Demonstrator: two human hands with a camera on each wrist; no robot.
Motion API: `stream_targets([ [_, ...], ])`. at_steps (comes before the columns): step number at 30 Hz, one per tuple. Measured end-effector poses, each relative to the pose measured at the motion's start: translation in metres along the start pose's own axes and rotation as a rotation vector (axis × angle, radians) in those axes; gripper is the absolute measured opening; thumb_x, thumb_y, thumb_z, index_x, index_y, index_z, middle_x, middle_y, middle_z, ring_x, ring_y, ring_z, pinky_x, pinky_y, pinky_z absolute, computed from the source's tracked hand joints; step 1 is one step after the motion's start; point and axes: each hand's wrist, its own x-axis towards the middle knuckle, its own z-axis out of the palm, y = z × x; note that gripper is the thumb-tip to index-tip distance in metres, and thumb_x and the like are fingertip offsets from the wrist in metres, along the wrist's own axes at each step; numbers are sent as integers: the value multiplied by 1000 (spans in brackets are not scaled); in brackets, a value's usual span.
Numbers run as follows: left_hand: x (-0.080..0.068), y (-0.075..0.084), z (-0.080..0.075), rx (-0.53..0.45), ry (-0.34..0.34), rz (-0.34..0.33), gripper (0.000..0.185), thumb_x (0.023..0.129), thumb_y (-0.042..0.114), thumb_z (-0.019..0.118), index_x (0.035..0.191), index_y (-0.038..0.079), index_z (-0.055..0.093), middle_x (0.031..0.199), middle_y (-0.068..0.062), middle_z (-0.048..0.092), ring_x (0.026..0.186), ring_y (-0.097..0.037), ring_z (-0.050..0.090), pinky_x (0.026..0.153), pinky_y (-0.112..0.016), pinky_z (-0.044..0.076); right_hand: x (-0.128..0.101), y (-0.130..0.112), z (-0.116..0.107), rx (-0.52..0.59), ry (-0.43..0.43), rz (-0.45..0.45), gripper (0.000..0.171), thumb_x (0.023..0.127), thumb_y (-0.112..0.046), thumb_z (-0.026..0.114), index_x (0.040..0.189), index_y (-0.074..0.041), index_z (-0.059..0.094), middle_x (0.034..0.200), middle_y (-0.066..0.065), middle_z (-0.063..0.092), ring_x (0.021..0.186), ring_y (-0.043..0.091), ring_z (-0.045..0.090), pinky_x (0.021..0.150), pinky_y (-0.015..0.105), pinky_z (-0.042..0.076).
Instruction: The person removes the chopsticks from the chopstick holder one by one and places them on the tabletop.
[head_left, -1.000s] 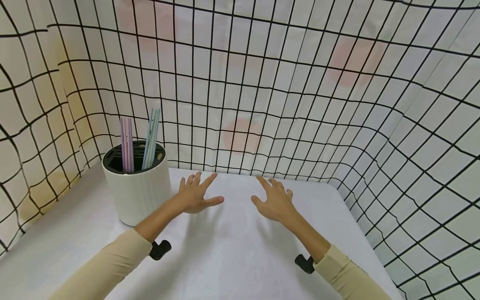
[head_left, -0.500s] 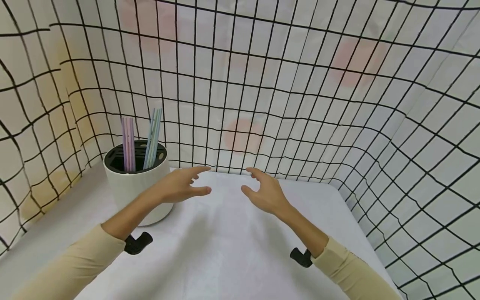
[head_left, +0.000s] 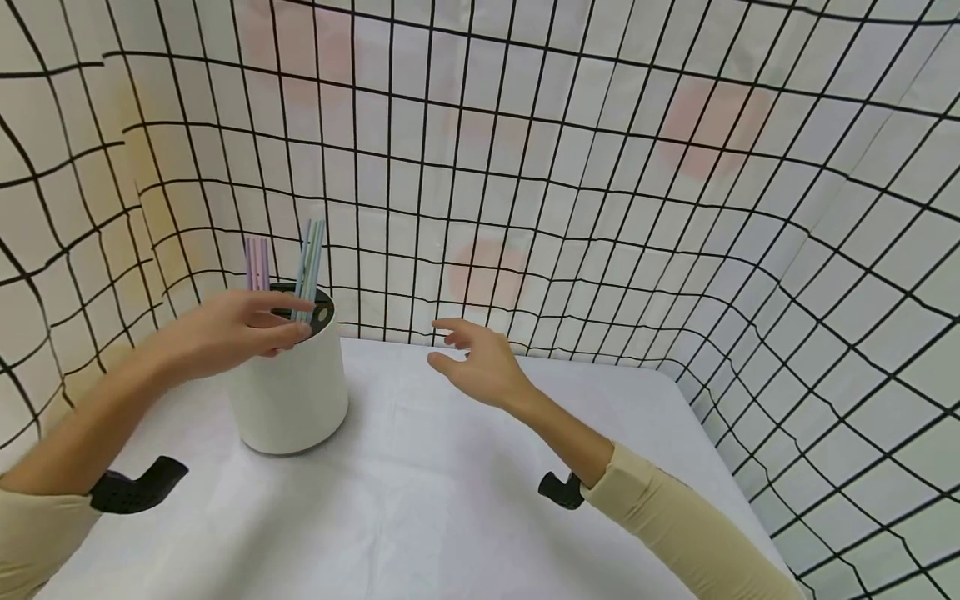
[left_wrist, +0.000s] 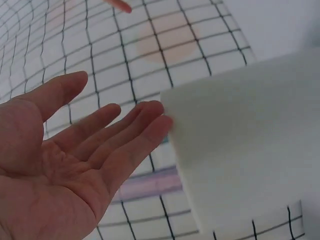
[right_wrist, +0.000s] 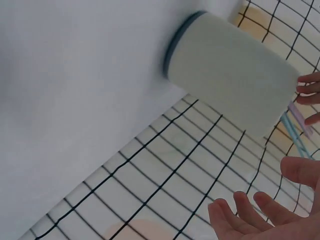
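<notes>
A white round holder [head_left: 292, 400] with a black slotted top stands at the left of the table. A pink and purple bundle of chopsticks [head_left: 257, 262] and a blue and green bundle of chopsticks [head_left: 311, 258] stick up out of it. My left hand [head_left: 221, 333] is at the holder's top, its fingers overlapping the lower part of the chopsticks. In the left wrist view the palm shows bare, with relaxed fingers [left_wrist: 130, 155] right at the rim. My right hand [head_left: 480, 362] hovers over the table right of the holder, fingers loosely bent around nothing.
A white cloth covers the table [head_left: 450, 483]. Black wire mesh [head_left: 570, 200] stands before pale sheeting at the back and both sides. Each wrist carries a small black camera mount [head_left: 138, 487].
My left hand has moved left from above the table to the holder's top. My right hand has shifted left as well. The holder and chopsticks stay in place.
</notes>
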Motion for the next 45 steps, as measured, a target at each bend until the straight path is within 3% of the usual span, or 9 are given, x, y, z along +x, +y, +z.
stream_targets([
  [7,-17,-29,-31,-3,46,-118,68,103,56,49,155,13,40,141,-31,54,109,-40,70,90,-71,50,20,-30,15,56,-28,9,45,95,-33,66,139,-23,62,121,1,72,116,21,65,93,42,57],
  [14,-21,-61,-48,6,113,-186,79,101,62,47,153,4,40,136,-34,57,109,-43,69,89,-64,55,39,-51,38,97,-59,23,43,95,-36,67,136,-22,64,111,-3,75,103,13,69,83,31,57],
  [24,-16,-93,-46,-134,120,-249,75,108,52,33,157,-4,26,149,-43,36,130,-57,48,104,-70,44,59,-70,65,203,-36,91,39,97,-35,67,133,-21,68,111,3,76,95,16,71,77,34,59],
  [30,-5,-112,-40,-219,90,-258,76,109,50,29,158,-7,19,155,-42,24,136,-58,38,104,-55,52,65,-73,75,244,-8,118,42,97,-36,68,135,-22,66,112,3,76,99,19,72,87,37,59],
  [34,-1,-118,-35,-259,52,-266,78,109,52,25,160,-4,11,158,-42,17,140,-59,33,112,-65,38,68,-72,82,276,18,99,45,97,-37,67,139,-20,63,108,4,76,95,18,72,74,30,58],
  [36,2,-120,-33,-280,39,-265,78,109,53,25,160,-3,9,158,-41,18,141,-58,33,112,-61,41,70,-72,87,288,36,101,45,98,-37,66,139,-20,63,105,3,76,92,17,71,73,29,57],
  [39,6,-124,-30,-307,28,-236,79,109,52,28,160,-6,13,157,-40,26,137,-49,45,104,-40,56,73,-70,94,289,67,110,43,98,-38,66,137,-20,65,103,3,76,90,17,70,71,29,56],
  [42,11,-128,-27,-349,15,-212,78,109,52,31,159,-7,16,156,-37,31,117,-14,65,90,-22,60,76,-67,100,286,81,123,42,98,-39,65,136,-20,65,107,4,75,94,18,71,72,29,57],
  [45,14,-131,-25,-431,3,-191,74,110,47,33,159,-6,17,151,-22,47,98,12,61,88,-19,60,77,-64,106,300,88,135,43,98,-40,65,136,-19,65,112,6,75,99,20,71,75,30,58],
])
